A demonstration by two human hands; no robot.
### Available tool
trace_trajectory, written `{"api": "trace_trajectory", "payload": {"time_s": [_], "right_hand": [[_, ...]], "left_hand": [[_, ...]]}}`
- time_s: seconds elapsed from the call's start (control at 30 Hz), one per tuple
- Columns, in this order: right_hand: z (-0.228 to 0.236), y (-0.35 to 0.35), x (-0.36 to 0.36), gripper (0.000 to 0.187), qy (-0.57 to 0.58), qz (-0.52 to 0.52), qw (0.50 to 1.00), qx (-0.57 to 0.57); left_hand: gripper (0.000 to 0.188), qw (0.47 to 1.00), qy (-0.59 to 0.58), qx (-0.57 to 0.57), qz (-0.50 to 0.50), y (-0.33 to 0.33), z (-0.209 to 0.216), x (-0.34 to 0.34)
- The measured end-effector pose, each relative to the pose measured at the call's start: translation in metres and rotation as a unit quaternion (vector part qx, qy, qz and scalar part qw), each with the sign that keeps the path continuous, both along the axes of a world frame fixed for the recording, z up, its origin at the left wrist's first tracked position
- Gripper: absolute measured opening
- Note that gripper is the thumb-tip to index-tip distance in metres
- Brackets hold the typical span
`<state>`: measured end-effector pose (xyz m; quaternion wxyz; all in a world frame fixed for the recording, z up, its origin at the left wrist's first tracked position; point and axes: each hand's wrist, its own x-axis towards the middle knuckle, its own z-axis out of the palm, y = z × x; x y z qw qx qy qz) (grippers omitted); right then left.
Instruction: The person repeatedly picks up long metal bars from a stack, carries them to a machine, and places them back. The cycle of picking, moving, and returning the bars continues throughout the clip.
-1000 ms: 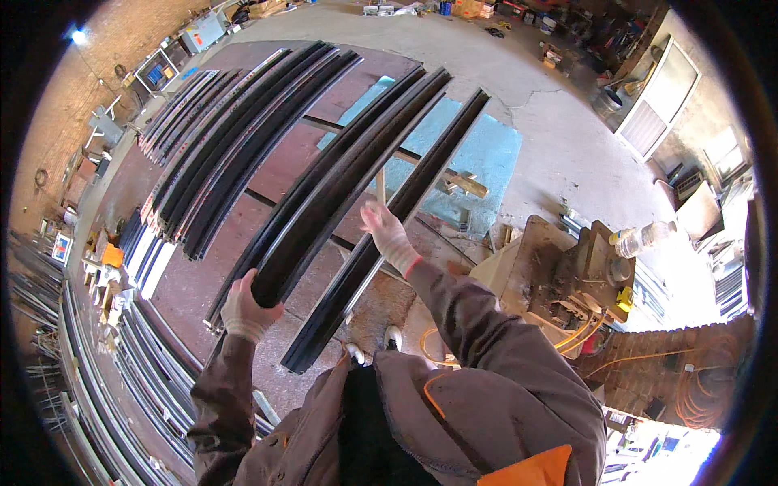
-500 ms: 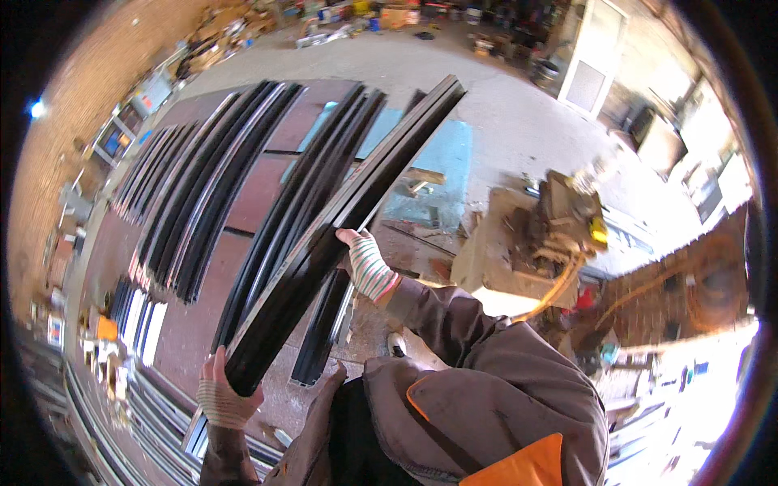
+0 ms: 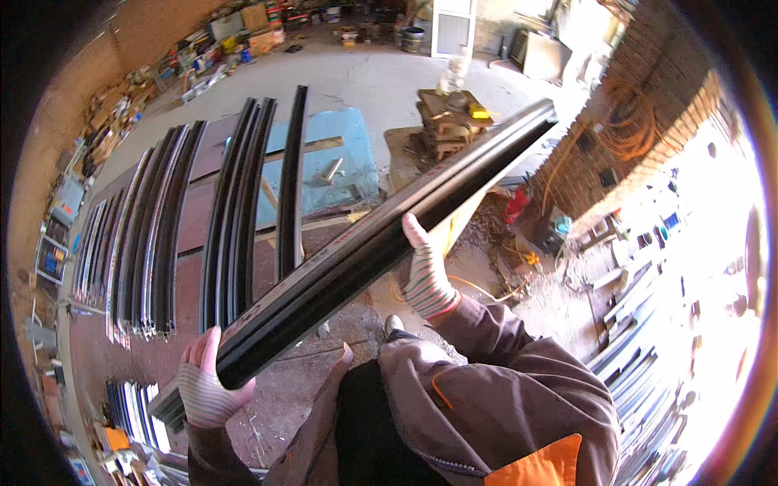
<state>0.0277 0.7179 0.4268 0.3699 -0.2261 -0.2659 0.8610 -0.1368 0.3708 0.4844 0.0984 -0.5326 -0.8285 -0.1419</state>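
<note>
Fingers of the left hand (image 3: 212, 387) are closed round a long dark profile (image 3: 340, 274) near its lower-left end; mid-length is gripped by the right hand (image 3: 429, 283), thumb on the face, fingers hidden. Profile is held diagonally across frame centre. If the grip slips, the upper-right end could be swung into the clear bottle (image 3: 452, 79). Contents can't be told, nor the bucket's (image 3: 412, 40), upper centre.

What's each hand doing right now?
Left hand: closed on the long dark profile, near its lower-left end.
Right hand: holding the same profile farther along, thumb visible, other fingers mostly hidden.
</note>
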Motion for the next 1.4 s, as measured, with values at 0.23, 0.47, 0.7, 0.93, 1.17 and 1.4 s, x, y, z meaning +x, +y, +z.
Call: {"api": "trace_trajectory", "payload": {"time_s": [0.23,0.47,0.7,0.93,1.17,1.4], "right_hand": [[-0.019,-0.005,0.157,0.039,0.023,-0.145,0.987,-0.059],[-0.095,0.006,0.343,0.046,-0.007,-0.421,0.907,-0.028],[-0.138,-0.040,0.537,0.061,-0.112,-0.587,0.802,0.015],[-0.175,-0.069,0.635,0.069,-0.283,-0.702,0.652,0.051],[-0.228,-0.071,0.693,0.063,-0.433,-0.695,0.574,0.029],[-0.252,-0.074,0.711,0.070,-0.499,-0.680,0.535,0.054]], "left_hand": [[0.074,0.989,-0.032,0.040,-0.137,0.089,-0.007,0.029],[0.077,0.390,-0.822,0.279,-0.307,0.195,-0.022,0.100],[0.053,0.408,-0.836,0.201,-0.308,0.271,-0.027,0.208],[0.015,0.611,-0.642,0.144,-0.440,0.280,0.014,0.319],[0.017,0.368,-0.678,-0.048,-0.634,0.285,0.065,0.376],[0.017,0.318,-0.654,-0.119,-0.676,0.262,0.072,0.378]]}}
